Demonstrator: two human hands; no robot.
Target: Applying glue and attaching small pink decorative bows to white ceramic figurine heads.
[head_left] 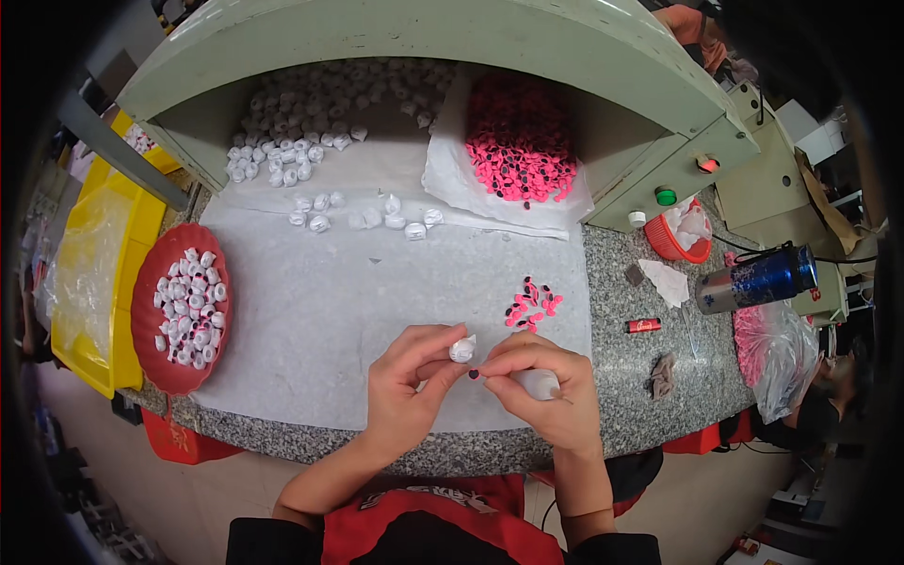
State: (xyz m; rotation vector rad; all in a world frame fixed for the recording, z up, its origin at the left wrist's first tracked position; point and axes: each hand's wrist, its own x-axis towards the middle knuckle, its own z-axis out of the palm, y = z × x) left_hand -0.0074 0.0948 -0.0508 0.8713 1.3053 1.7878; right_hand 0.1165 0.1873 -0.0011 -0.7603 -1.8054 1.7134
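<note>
My left hand (407, 381) pinches a small white plastic cap (461, 350) between thumb and fingers. My right hand (546, 381) meets it at the fingertips, with a tiny dark piece (474, 374) at their tips and a small white squeeze bottle (539, 382) tucked in the palm. Just beyond the hands lies a little cluster of pink and black discs (532, 306) on the white sheet (330, 320). Both hands hover close above the near edge of the granite counter (631, 414).
A red tray (151, 292) of white caps sits left, beside a yellow bin (99, 273). Loose white caps (363, 217) and a big pile (311, 113) lie at the back, with a pink disc heap (520, 141). A red basket (683, 231), blue bottle (758, 278), red lighter (644, 326) and bag of pink pieces (777, 348) stand right.
</note>
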